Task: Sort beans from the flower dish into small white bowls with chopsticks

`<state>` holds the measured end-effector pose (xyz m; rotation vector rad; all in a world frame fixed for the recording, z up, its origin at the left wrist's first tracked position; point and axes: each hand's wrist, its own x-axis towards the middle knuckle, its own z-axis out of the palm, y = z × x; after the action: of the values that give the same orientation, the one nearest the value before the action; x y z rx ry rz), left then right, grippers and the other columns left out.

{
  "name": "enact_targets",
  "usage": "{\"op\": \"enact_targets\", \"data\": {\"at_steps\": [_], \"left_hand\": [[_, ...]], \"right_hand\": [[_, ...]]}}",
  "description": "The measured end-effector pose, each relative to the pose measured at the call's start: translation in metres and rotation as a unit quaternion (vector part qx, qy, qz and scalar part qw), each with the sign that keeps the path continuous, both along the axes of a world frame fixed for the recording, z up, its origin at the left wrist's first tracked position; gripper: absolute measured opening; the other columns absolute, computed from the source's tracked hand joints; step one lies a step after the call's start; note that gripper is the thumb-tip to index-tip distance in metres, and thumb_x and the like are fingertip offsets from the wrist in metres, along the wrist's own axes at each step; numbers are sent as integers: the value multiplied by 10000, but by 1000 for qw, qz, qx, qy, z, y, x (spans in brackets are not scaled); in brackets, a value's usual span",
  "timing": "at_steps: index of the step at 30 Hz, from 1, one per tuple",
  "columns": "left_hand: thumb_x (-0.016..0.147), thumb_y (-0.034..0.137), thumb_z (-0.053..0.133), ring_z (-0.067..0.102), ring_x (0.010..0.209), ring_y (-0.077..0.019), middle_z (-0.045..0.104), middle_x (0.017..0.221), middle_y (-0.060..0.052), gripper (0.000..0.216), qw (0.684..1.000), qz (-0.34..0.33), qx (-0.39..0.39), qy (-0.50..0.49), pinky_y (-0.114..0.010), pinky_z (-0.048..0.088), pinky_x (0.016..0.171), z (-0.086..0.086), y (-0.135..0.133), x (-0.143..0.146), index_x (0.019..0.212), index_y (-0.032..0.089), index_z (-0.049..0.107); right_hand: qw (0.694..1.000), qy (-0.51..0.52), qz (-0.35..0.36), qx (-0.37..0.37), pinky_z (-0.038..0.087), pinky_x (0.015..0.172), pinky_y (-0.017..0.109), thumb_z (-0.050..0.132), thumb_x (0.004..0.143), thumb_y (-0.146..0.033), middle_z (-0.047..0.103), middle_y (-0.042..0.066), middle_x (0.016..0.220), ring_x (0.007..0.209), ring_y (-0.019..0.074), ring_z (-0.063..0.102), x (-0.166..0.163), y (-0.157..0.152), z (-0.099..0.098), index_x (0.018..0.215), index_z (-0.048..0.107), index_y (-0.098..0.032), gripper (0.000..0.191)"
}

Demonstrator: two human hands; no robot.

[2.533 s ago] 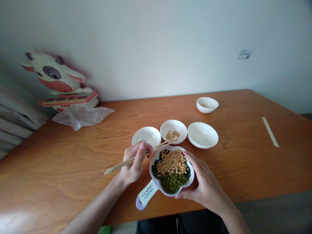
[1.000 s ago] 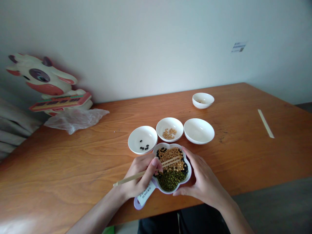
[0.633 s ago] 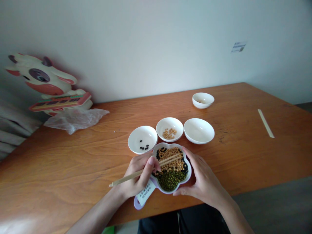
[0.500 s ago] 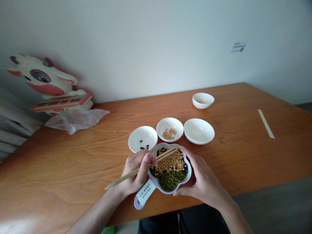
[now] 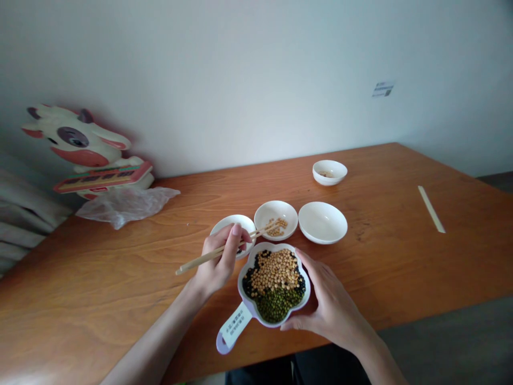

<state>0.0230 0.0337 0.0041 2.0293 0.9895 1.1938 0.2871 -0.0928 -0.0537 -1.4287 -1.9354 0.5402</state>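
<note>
Two thin, pale wooden chopsticks (image 5: pixel 200 260) clamped in L hand (image 5: pixel 218 262), fingers together, tips within glossy round white bowl (image 5: pixel 265 211) w/ smooth tan beans (image 5: pixel 282 224); best keep tips low, pressure light; R hand (image 5: pixel 326 297), thumb & fingers spread, clamped on scalloped white-lilac plastic scoop (image 5: pixel 241 285), just nearer.

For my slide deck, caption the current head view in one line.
Left hand holds chopsticks over a white bowl of tan beans; right hand steadies a flower-shaped dish of mixed beans.

Bare left hand (image 5: pixel 220 256), bare right hand (image 5: pixel 328 305), bare forearms (image 5: pixel 162 329), dark lap clothing (image 5: pixel 331 369)
</note>
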Motion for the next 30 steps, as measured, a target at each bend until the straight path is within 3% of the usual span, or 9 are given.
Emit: {"op": "enact_targets", "data": {"at_steps": [7,11,15,30], "left_hand": [[1189,349,386,617,695,-145,674,777,-26,473,998,-46,49,7,-280,516,661,-4,-16,-14,863,197,693],[1185,299,368,653,741,-150,695,822,-39,420,980,-176,89,33,-289,521,709,-5,-24,-17,939,195,692],[1172,258,385,676,763,-162,722,822,-42,368,953,-289,66,66,-303,535,761,-6,-24,-15,991,195,699],[1158,231,410,655,767,-166,711,835,-37,331,952,-281,61,103,-316,517,778,-2,-23,-16,974,191,682]], "right_hand": [[1000,4,3,0,495,1240,634,939,697,-722,509,157,1719,1533,427,545,0,1,1,1742,194,-356,1335],[1000,4,3,-1,494,1238,640,947,696,-709,505,166,1720,1535,431,544,0,1,-1,1733,203,-350,1326],[1000,7,6,-3,503,1231,636,970,700,-658,504,168,1720,1537,427,544,0,-1,-1,1740,197,-342,1333],[1000,7,6,-6,491,1246,614,961,697,-678,484,150,1735,1556,420,517,1,0,2,1740,208,-352,1327]]}}
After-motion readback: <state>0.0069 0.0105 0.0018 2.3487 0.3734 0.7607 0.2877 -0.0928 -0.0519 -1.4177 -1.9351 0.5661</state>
